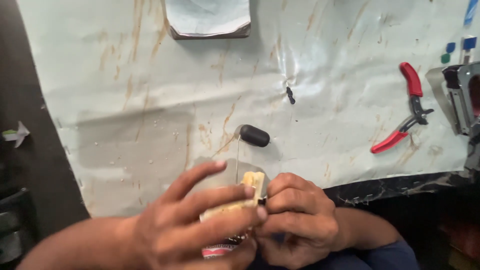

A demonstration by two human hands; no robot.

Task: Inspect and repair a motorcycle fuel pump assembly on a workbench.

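Observation:
My left hand [200, 225] and my right hand [295, 220] meet at the bottom middle of the head view. Between them sits a small pale yellowish block [251, 181]; my left fingers pinch its side and my right fingers close against its right edge. A thin wire [237, 155] rises from the block toward a black oval capsule [254, 135] lying on the table just beyond the hands. A red-and-white striped piece [216, 250] shows below my left fingers.
The table wears a stained pale green sheet [150, 100]. Red-handled pliers [407, 110] lie at the right, a metal device [462, 97] at the right edge, a small black part [290, 95] mid-table, a folded paper tray [207, 20] at top.

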